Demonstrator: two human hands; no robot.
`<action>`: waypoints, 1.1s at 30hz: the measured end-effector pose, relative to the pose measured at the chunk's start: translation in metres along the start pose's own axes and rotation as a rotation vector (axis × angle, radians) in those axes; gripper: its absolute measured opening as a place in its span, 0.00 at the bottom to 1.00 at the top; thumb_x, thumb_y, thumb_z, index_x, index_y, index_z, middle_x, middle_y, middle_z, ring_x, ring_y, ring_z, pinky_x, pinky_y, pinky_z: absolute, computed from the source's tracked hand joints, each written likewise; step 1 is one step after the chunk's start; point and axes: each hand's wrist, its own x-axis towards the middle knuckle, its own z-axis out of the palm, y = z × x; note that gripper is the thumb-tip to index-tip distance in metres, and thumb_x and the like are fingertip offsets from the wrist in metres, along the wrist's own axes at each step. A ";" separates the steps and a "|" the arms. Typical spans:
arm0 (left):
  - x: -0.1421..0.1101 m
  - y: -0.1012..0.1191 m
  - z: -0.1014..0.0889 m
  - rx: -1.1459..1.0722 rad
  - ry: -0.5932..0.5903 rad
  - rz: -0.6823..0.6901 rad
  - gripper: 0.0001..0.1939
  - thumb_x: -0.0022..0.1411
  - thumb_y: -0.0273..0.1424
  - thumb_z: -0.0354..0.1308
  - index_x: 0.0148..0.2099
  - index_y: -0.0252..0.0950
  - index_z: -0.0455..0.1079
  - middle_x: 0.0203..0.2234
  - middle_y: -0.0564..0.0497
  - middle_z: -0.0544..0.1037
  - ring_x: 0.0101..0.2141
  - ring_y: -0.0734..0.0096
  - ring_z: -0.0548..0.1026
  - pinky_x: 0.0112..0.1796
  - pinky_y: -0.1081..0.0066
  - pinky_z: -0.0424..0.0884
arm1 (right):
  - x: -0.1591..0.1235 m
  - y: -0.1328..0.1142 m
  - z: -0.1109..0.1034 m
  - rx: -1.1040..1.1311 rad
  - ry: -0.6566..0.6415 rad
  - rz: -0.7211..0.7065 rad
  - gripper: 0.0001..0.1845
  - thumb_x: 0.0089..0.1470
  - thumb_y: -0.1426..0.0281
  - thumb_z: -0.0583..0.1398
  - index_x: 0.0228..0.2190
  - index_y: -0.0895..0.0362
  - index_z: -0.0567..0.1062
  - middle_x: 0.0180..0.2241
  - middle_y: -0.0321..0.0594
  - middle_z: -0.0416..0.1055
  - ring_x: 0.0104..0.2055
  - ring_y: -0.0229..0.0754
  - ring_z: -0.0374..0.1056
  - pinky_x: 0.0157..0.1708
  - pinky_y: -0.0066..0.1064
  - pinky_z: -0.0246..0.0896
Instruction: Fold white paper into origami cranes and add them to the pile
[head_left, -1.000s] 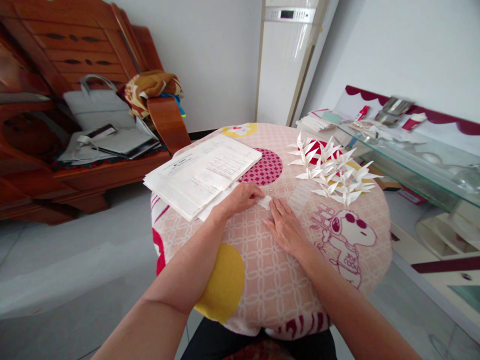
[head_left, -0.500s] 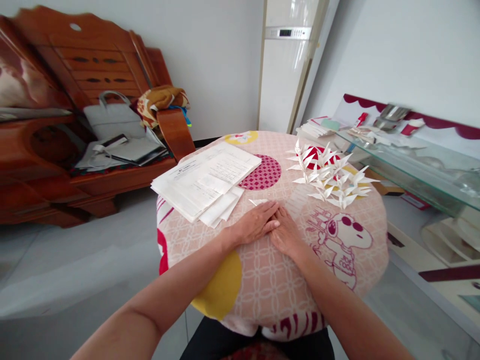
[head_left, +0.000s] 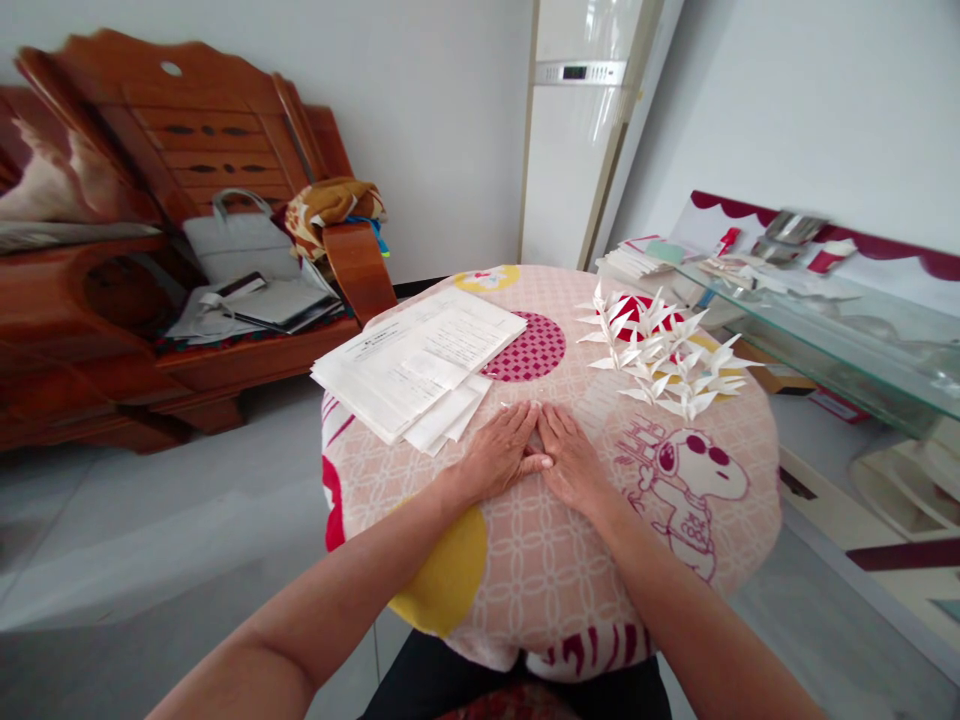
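Note:
My left hand (head_left: 501, 450) lies flat on the cloth-covered round table (head_left: 555, 570), fingers stretched forward. Beside it, my right hand (head_left: 571, 458) is also flat, and the two meet at the thumbs and fingertips. A thin white edge of folded paper (head_left: 513, 405) shows just past my left fingertips; the rest of it is hidden under the hands. Left of them lies a stack of printed and handwritten sheets (head_left: 405, 365), with smaller paper pieces (head_left: 448, 420) at its near side. Several white folded paper cranes (head_left: 660, 350) stand in a cluster at the right.
A glass shelf (head_left: 832, 335) with papers and a red-and-white cup (head_left: 831, 256) stands right of the table. At the left, a wooden sofa (head_left: 225, 130) holds a grey bag (head_left: 244, 245) and a laptop-like item (head_left: 285, 305). A person's bare feet (head_left: 75, 180) rest there.
My left hand has slid slightly left off my right fingers, so the hands now lie side by side. Less of the folded paper shows. The view has shifted slightly.

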 end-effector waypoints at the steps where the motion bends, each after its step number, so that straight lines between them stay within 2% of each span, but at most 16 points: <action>1: -0.001 0.000 -0.001 0.011 0.002 -0.007 0.43 0.68 0.57 0.41 0.70 0.26 0.54 0.65 0.30 0.62 0.66 0.50 0.60 0.65 0.53 0.55 | 0.000 0.000 0.000 0.002 0.000 0.001 0.32 0.66 0.66 0.48 0.64 0.72 0.61 0.66 0.64 0.57 0.70 0.58 0.50 0.67 0.54 0.50; 7: -0.008 0.001 -0.002 0.072 0.013 -0.097 0.46 0.66 0.59 0.43 0.67 0.22 0.58 0.64 0.26 0.63 0.65 0.43 0.62 0.63 0.51 0.59 | 0.000 0.000 0.001 -0.002 -0.001 0.004 0.32 0.66 0.64 0.51 0.62 0.74 0.63 0.66 0.65 0.56 0.70 0.59 0.50 0.67 0.53 0.49; 12: -0.009 0.007 -0.003 0.099 0.021 -0.200 0.46 0.64 0.59 0.47 0.65 0.22 0.60 0.62 0.25 0.65 0.63 0.41 0.64 0.63 0.50 0.59 | 0.000 0.000 0.001 0.009 0.010 0.010 0.31 0.65 0.64 0.52 0.63 0.72 0.63 0.66 0.65 0.57 0.69 0.59 0.51 0.66 0.54 0.50; 15: -0.009 0.011 -0.010 0.120 0.052 -0.276 0.45 0.62 0.60 0.51 0.61 0.23 0.64 0.58 0.25 0.69 0.60 0.40 0.68 0.58 0.52 0.65 | 0.000 -0.001 -0.001 0.007 0.007 0.018 0.30 0.65 0.65 0.53 0.62 0.72 0.64 0.65 0.64 0.58 0.69 0.59 0.52 0.66 0.52 0.51; 18: -0.012 0.008 -0.024 0.122 0.040 -0.357 0.33 0.63 0.56 0.54 0.52 0.29 0.71 0.47 0.31 0.77 0.49 0.46 0.76 0.46 0.59 0.74 | 0.001 -0.002 -0.005 0.016 0.006 0.027 0.29 0.66 0.65 0.52 0.61 0.70 0.65 0.65 0.61 0.60 0.68 0.57 0.53 0.65 0.50 0.51; 20: -0.012 -0.002 -0.035 0.094 0.006 -0.382 0.22 0.67 0.48 0.55 0.45 0.32 0.73 0.37 0.38 0.80 0.39 0.53 0.80 0.40 0.63 0.75 | 0.004 -0.002 -0.008 0.027 0.010 0.046 0.27 0.66 0.65 0.52 0.61 0.66 0.66 0.64 0.58 0.62 0.67 0.56 0.55 0.64 0.50 0.53; 21: -0.011 -0.009 -0.040 0.081 0.027 -0.395 0.17 0.67 0.43 0.56 0.44 0.33 0.74 0.35 0.40 0.81 0.38 0.55 0.80 0.40 0.62 0.75 | 0.007 -0.001 -0.010 0.032 0.011 0.057 0.26 0.65 0.66 0.52 0.60 0.64 0.67 0.63 0.57 0.63 0.66 0.55 0.57 0.63 0.49 0.54; 22: -0.008 -0.016 -0.043 0.064 0.077 -0.384 0.12 0.67 0.36 0.57 0.46 0.33 0.73 0.37 0.41 0.81 0.39 0.55 0.80 0.42 0.61 0.75 | 0.010 -0.001 -0.012 0.035 0.011 0.066 0.24 0.65 0.67 0.53 0.59 0.63 0.68 0.62 0.55 0.65 0.64 0.55 0.59 0.61 0.48 0.55; 23: -0.005 -0.024 -0.045 0.026 0.119 -0.329 0.12 0.66 0.31 0.58 0.50 0.34 0.72 0.42 0.41 0.81 0.43 0.56 0.80 0.45 0.60 0.75 | 0.014 -0.001 -0.013 0.033 0.012 0.072 0.23 0.65 0.68 0.53 0.58 0.62 0.69 0.60 0.54 0.68 0.61 0.54 0.62 0.60 0.46 0.57; 24: 0.000 -0.032 -0.045 -0.015 0.149 -0.256 0.16 0.63 0.26 0.59 0.54 0.34 0.70 0.48 0.40 0.79 0.48 0.56 0.78 0.49 0.60 0.74 | 0.017 0.000 -0.014 0.028 0.013 0.074 0.22 0.64 0.70 0.53 0.57 0.61 0.71 0.58 0.53 0.70 0.58 0.53 0.64 0.58 0.44 0.58; 26: 0.013 -0.044 -0.039 -0.084 0.135 -0.108 0.26 0.57 0.21 0.61 0.58 0.34 0.68 0.56 0.39 0.75 0.56 0.57 0.73 0.55 0.59 0.71 | 0.025 0.002 -0.016 0.016 0.016 0.060 0.19 0.64 0.72 0.52 0.52 0.61 0.74 0.52 0.52 0.75 0.53 0.52 0.68 0.54 0.42 0.60; 27: 0.019 -0.048 -0.035 -0.113 0.110 -0.059 0.26 0.56 0.21 0.62 0.58 0.33 0.68 0.56 0.39 0.75 0.57 0.57 0.73 0.56 0.59 0.70 | 0.028 0.004 -0.017 0.019 0.021 0.055 0.18 0.64 0.73 0.51 0.49 0.60 0.76 0.48 0.51 0.77 0.50 0.51 0.69 0.53 0.41 0.60; 29: 0.033 -0.052 -0.027 -0.171 0.081 -0.006 0.21 0.58 0.23 0.61 0.54 0.34 0.71 0.53 0.41 0.77 0.55 0.59 0.75 0.55 0.59 0.71 | 0.032 0.009 -0.017 0.054 0.049 0.070 0.17 0.64 0.74 0.50 0.45 0.59 0.78 0.43 0.50 0.78 0.47 0.50 0.71 0.50 0.39 0.61; 33: 0.053 -0.048 -0.025 -0.264 0.064 -0.030 0.08 0.62 0.26 0.59 0.44 0.35 0.76 0.41 0.45 0.82 0.44 0.62 0.79 0.48 0.65 0.73 | 0.036 0.022 -0.018 0.238 0.169 0.184 0.17 0.61 0.75 0.52 0.39 0.58 0.80 0.37 0.48 0.79 0.42 0.47 0.73 0.45 0.35 0.64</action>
